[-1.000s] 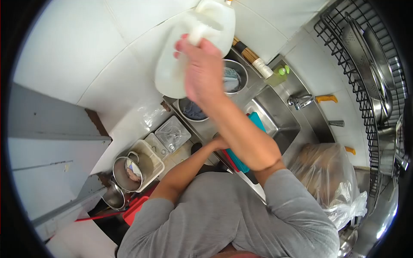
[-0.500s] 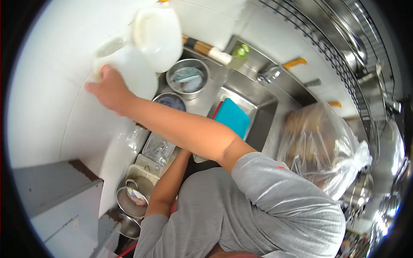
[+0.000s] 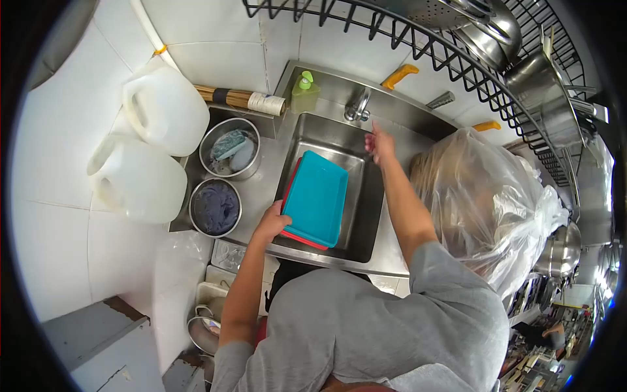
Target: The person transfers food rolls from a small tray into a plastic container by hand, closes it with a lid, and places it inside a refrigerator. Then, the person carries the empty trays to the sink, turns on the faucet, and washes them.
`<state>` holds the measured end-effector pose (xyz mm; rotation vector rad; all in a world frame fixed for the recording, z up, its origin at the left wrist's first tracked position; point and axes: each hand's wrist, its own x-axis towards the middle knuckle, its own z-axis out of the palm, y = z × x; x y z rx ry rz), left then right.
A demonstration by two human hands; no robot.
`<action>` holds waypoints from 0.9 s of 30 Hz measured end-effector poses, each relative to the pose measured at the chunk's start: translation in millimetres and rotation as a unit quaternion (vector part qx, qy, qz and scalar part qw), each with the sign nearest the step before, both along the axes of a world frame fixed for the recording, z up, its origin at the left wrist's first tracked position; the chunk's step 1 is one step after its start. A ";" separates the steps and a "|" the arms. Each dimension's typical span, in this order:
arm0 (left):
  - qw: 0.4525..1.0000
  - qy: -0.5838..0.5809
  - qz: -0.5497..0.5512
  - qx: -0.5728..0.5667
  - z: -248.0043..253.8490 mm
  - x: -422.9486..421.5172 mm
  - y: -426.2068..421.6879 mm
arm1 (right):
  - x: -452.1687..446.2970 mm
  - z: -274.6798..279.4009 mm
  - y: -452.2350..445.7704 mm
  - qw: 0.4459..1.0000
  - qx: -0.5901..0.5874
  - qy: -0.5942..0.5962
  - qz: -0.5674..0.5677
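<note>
My left hand (image 3: 270, 223) is closed on the near left edge of a teal tray (image 3: 317, 199) and a red tray (image 3: 307, 242) stacked beneath it. Both lie tilted in the steel sink (image 3: 362, 225). Over the sink's far right side is my right hand (image 3: 380, 145), just in front of the faucet (image 3: 357, 104), its fingers partly spread and nothing visible in them. Whether it touches the faucet I cannot tell.
Left of the sink stand a steel pot with scrubbing pads (image 3: 255, 162), a bowl with dark cloth (image 3: 216, 207) and two white jugs (image 3: 140, 186). A soap bottle (image 3: 305, 95) is at the back. A large plastic bag (image 3: 483, 202) sits right, under a wire rack (image 3: 450, 49).
My right hand has come from the jug on the left across to the faucet. My left hand, hidden low behind the arm before, now grips the trays. The view has shifted.
</note>
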<state>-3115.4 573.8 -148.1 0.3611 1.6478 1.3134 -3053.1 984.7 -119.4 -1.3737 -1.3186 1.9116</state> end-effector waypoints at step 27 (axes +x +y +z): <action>0.923 0.311 -0.135 -0.183 -80.3 -53.5 158.0 | -40.2 -13.9 -69.1 0.930 -0.221 0.104 0.274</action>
